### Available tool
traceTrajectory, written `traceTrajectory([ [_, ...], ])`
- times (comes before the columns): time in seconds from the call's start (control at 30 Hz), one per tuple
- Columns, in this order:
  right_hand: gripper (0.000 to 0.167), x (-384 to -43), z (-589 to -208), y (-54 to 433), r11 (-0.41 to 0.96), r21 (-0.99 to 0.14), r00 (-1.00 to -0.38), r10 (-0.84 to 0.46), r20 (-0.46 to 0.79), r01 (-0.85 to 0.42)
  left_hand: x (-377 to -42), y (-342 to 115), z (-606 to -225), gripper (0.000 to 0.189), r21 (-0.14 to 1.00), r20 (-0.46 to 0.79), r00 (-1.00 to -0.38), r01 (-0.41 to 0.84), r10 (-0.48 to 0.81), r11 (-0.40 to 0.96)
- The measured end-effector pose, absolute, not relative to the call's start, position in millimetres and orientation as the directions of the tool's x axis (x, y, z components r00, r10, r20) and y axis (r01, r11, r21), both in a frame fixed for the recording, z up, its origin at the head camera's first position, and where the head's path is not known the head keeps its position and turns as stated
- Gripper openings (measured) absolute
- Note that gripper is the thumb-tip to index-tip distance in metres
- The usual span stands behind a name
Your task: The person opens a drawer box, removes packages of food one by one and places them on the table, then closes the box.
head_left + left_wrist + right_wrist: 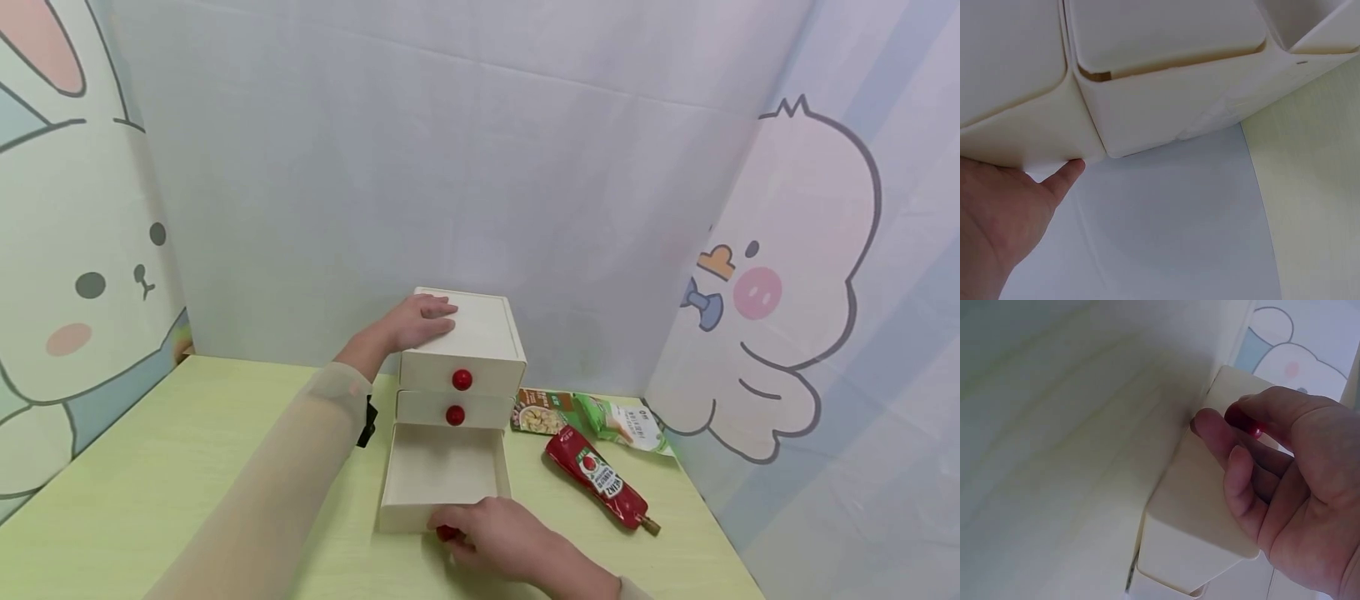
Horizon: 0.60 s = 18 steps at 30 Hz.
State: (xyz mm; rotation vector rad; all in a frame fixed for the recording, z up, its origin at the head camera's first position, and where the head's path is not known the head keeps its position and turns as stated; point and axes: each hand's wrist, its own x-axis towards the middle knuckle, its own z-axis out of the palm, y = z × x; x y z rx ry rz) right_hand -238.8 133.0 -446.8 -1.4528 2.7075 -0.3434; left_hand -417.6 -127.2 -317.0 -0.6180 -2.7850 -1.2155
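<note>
A small white drawer cabinet [483, 329] has three stacked drawers with round red knobs. Its bottom drawer [446, 467] is pulled far out, and no item shows inside. On the cabinet's top left edge rests my left hand [418, 322], fingers extended; in the left wrist view its thumb lies against the cabinet's side. My right hand [502, 535] pinches the red knob [1244, 420] of the bottom drawer between thumb and fingers. The middle drawer [487, 410] sticks out slightly, and the top drawer [427, 372] looks closed.
Right of the cabinet lie a red Heinz ketchup pouch [600, 479] with a spout, a green and white packet [630, 425] and a brown packet with a food picture [542, 412]. Behind the yellow-green table [247, 417] hangs a pale curtain [450, 167].
</note>
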Motion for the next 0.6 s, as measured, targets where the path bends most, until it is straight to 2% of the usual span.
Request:
traceTrajectory([
  [0.23,0.025,-249,-448,130,0.57,-0.222,-0.593,-0.803,0.054,-0.791,-415,-127,-316,0.056,0.697,0.187,-0.922,0.367,0.338,0.616],
  [0.6,0.024,-259,-448,125,0.589,-0.228,-0.614,-0.788,0.052,-0.775,-414,-127,-315,0.056,0.702,0.179,-0.927,0.354,0.329,0.618],
])
